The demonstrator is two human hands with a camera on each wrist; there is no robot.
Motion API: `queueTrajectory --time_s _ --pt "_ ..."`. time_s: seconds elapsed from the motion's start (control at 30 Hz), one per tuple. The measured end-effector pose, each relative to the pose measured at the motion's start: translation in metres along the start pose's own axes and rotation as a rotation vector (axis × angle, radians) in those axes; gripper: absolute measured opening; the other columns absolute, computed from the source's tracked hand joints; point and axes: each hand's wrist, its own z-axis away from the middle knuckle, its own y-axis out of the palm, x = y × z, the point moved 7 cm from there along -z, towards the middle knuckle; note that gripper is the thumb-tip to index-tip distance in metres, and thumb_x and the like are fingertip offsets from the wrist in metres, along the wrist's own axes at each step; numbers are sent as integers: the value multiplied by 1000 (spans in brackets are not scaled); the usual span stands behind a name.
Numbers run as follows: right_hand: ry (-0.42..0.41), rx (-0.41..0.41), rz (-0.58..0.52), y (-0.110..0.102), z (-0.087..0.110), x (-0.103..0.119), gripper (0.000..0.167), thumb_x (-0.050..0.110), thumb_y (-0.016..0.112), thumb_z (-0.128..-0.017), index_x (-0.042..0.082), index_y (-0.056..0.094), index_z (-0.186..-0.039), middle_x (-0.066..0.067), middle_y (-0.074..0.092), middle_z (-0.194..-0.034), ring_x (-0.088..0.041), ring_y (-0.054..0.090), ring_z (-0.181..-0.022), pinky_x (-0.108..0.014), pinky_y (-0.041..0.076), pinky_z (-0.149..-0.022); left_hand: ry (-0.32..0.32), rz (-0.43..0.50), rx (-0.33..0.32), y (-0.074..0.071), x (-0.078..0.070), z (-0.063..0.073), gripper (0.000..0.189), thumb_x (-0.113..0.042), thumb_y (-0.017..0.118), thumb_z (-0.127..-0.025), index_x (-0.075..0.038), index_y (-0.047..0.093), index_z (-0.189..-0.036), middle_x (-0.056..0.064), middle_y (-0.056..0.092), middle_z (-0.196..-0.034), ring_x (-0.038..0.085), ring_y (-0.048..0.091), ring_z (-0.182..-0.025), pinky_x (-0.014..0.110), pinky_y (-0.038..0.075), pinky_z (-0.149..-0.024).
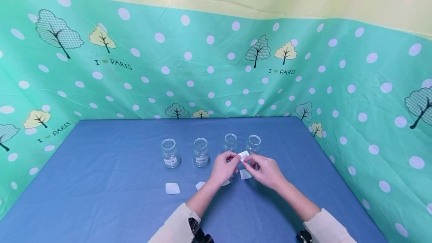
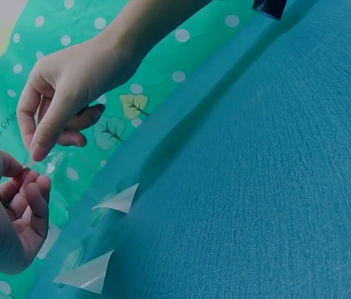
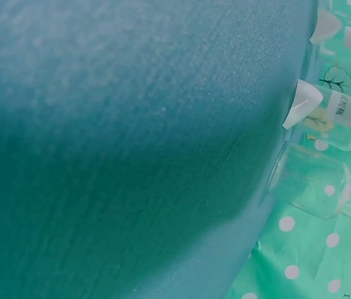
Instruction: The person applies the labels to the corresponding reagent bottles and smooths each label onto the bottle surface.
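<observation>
Between both hands, above the table, is a small white label (image 1: 244,155) with printed characters. My left hand (image 1: 224,166) pinches its left edge with thumb and fingertips. My right hand (image 1: 264,170) pinches the lower right part from the other side. In the left wrist view the two hands' fingertips nearly meet, and the label hardly shows. Just behind the hands stand two glass jars, the rightmost jar (image 1: 254,141) and the jar beside it (image 1: 231,141). In the right wrist view the rightmost jar (image 3: 312,180) looks bare, while its neighbour carries a label (image 3: 341,109).
Farther left stand two more upright jars, a left one (image 1: 169,149) and a middle one (image 1: 201,149), both labelled in front. Curled white paper pieces lie before the jars, among them one at the left (image 1: 172,188) and one under the right hand (image 1: 245,174). A blue cloth (image 1: 111,183) covers the table.
</observation>
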Motion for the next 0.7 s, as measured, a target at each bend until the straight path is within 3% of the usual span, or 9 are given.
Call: queueTrajectory --time_s 0.23,0.33,0.47,0.7 --pt "-2 -5 2 -2 0 -1 14 15 76 -76 17 67 -88 13 52 -61 6 42 -54 -12 38 -50 -15 22 -10 -3 1 0 21 -21 57 -90 -4 67 -94 15 66 -83 7 55 -49 21 43 -42" --pt "37 -36 -8 -6 0 -8 13 13 76 -76 16 68 -86 11 53 -62 5 42 -55 -14 38 -50 -17 23 -4 -3 1 0 20 -21 57 -89 -4 66 -94 17 67 -84 7 55 -49 21 42 -42" --pt "171 -54 -72 -10 -1 -23 9 11 73 -79 15 69 -86 9 57 -64 0 44 -54 -17 39 -50 -20 17 7 -3 1 0 20 -21 58 -90 -4 66 -94 15 67 -83 7 55 -49 20 42 -42" --pt "426 25 -255 -5 1 -44 13 20 67 -86 9 70 -91 -2 64 -69 -14 53 -58 -21 42 -53 -5 -37 36 -1 -2 0 21 -23 58 -91 -4 66 -96 11 65 -81 8 54 -51 23 44 -44"
